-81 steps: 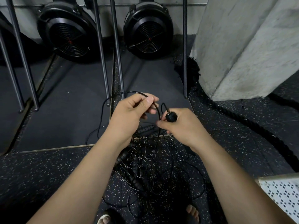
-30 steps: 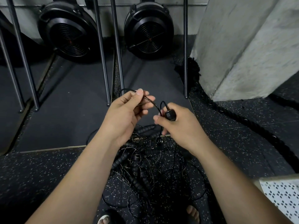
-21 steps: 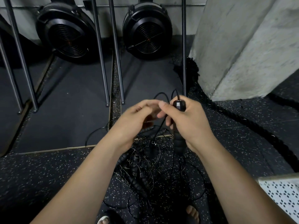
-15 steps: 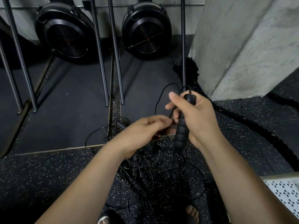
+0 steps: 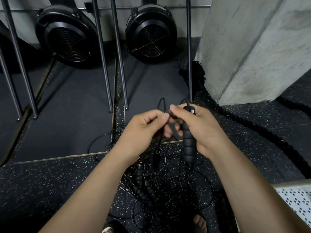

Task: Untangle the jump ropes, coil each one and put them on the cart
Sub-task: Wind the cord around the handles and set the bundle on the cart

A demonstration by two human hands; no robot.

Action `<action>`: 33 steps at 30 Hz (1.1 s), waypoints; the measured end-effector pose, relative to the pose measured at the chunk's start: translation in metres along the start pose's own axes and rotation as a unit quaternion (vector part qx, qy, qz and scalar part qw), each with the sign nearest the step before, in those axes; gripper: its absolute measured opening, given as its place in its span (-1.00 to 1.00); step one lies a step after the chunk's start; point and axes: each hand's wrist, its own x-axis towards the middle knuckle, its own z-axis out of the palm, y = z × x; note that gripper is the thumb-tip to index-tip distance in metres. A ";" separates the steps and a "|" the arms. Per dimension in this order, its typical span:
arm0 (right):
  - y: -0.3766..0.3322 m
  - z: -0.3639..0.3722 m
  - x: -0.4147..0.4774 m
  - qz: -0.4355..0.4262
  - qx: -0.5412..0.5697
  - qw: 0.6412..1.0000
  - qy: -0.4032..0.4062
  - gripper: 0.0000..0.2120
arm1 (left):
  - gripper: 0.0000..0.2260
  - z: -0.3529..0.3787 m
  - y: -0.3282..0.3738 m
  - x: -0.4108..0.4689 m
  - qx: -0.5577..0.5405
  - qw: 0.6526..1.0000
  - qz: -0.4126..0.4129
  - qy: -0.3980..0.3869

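jump ropes (image 5: 156,184) lie tangled on the speckled floor (image 5: 50,182) below both hands. left hand (image 5: 141,132) pinches a thin cord (image 5: 162,98) between thumb and forefinger; right hand (image 5: 203,130), fingers curled, grips a black handle (image 5: 188,145), nearly upright.

Both bare arms reach forward. The left forearm (image 5: 94,187) enters from 7 o'clock and the right forearm (image 5: 244,187) from 5 o'clock, and they meet just above the middle of the view. The left hand (image 5: 143,130) is turned back-up with its fingers curled, and its thumb and forefinger pinch a thin cord (image 5: 161,105) at the hand's 2 o'clock edge. The right hand (image 5: 200,128), also back-up, wraps its fingers round a handle (image 5: 188,142), which runs from 12 to 6 o'clock through the fist. The leading fingertips of the two hands almost touch.
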 end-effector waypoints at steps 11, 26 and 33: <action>0.011 0.014 -0.007 -0.005 -0.090 0.989 -0.114 -0.81 | -0.80 -0.020 0.010 0.010 -0.239 0.963 -0.050 0.117; 0.000 0.021 -0.016 -0.056 -0.066 0.993 -0.076 -0.86 | -0.52 -0.005 -0.005 -0.008 -0.019 0.982 -0.161 0.095; -0.019 0.015 -0.012 -0.021 0.053 0.998 -0.018 -0.79 | -0.68 0.013 0.004 -0.023 0.012 0.991 -0.135 -0.014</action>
